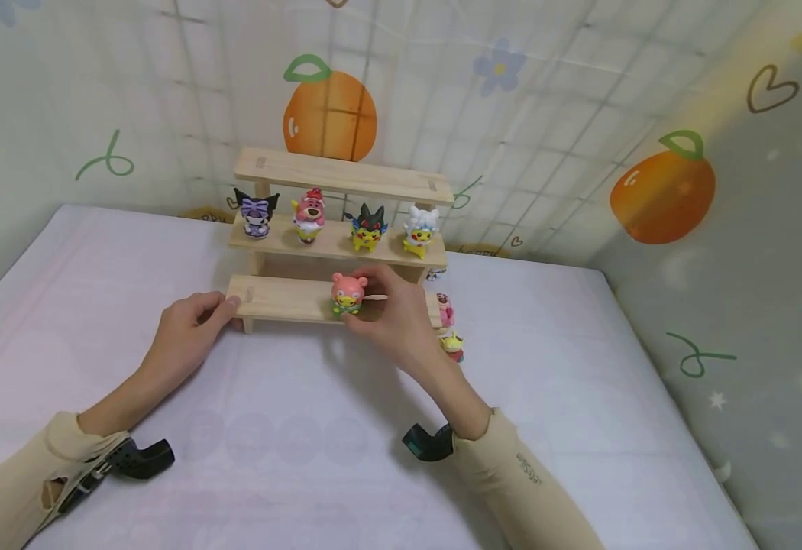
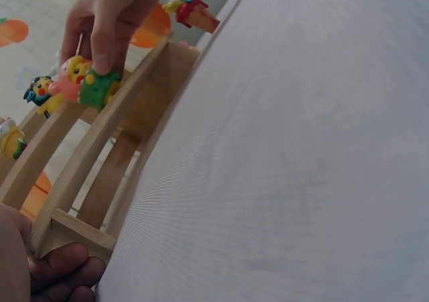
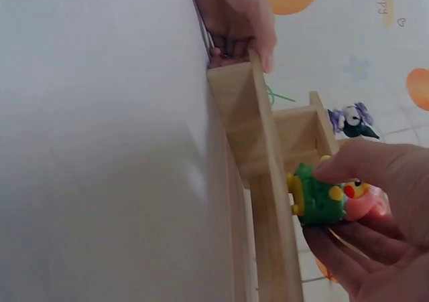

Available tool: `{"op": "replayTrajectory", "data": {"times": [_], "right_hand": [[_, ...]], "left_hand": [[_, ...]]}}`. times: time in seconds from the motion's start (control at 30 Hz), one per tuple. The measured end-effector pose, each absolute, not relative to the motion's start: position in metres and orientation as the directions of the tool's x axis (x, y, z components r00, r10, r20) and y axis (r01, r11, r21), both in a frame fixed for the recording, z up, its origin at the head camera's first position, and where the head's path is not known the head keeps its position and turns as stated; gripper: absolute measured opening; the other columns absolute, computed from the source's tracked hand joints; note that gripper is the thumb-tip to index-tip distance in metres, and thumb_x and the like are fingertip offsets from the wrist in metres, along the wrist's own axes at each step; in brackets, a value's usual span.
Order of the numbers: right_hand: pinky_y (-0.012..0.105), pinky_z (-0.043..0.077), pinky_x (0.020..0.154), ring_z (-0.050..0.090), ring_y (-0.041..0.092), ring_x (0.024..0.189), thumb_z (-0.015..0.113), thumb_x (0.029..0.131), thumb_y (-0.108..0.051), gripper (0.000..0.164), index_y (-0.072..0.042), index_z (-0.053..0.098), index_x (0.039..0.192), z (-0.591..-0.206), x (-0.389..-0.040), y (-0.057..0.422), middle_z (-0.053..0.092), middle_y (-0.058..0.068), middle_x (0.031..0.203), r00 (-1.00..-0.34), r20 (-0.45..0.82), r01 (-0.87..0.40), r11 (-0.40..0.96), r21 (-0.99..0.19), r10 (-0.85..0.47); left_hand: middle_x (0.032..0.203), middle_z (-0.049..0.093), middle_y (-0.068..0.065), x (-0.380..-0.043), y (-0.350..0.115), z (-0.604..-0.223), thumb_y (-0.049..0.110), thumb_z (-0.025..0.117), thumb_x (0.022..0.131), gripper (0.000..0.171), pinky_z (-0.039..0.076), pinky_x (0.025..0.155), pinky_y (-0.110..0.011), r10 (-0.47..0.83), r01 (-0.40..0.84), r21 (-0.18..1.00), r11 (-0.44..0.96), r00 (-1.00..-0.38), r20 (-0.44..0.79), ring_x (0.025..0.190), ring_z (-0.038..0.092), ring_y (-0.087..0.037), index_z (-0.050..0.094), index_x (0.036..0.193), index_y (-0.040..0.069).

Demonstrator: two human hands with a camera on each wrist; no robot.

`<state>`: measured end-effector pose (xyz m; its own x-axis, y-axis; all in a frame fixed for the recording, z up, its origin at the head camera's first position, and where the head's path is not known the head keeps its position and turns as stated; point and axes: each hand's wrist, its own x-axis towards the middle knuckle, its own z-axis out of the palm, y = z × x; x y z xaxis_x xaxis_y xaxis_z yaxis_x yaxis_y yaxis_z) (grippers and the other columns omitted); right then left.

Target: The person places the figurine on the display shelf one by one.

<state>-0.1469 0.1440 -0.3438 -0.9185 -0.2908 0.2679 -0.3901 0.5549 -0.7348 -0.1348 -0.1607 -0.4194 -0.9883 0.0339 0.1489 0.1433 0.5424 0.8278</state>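
Observation:
My right hand (image 1: 401,313) pinches a small figurine (image 1: 349,295) with a pink eared hood and a yellow face. Its green body (image 3: 322,195) shows between thumb and fingers in the right wrist view, feet right at the lowest step's board. That step belongs to a three-tier wooden display shelf (image 1: 284,296). At the shelf's left end, my left hand (image 1: 191,325) grips the lowest step, thumb on top and fingers (image 2: 64,265) curled below at its end. Four figurines stand along the middle step: a purple-and-black one (image 1: 257,214), a pink bear (image 1: 309,218), a dark-hooded one (image 1: 367,229) and a white-hooded one (image 1: 419,231).
Beside the shelf's right end are more figurines, among them a pink one (image 1: 445,312) and a green-and-red one (image 1: 452,346), partly hidden by my right hand and the shelf. A white cloth covers the table (image 1: 270,458). A fruit-patterned curtain (image 1: 538,153) hangs behind.

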Motion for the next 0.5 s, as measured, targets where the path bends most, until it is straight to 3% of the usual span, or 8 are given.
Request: {"op": "replayTrajectory", "data": {"times": [0.5], "right_hand": [[0.026, 0.059, 0.090, 0.072, 0.024, 0.110, 0.088, 0.082, -0.001, 0.052, -0.005, 0.064, 0.128, -0.353, -0.156, 0.104, 0.071, 0.012, 0.120, -0.876, 0.306, -0.470, 0.515, -0.717, -0.373]], "left_hand": [[0.099, 0.069, -0.013, -0.134, -0.160, -0.417, 0.042, 0.053, 0.110, 0.043, 0.037, 0.074, -0.030, 0.032, 0.141, 0.835, 0.532, -0.989, 0.147, 0.089, 0.049, -0.023, 0.076, 0.104, 0.006]]}}
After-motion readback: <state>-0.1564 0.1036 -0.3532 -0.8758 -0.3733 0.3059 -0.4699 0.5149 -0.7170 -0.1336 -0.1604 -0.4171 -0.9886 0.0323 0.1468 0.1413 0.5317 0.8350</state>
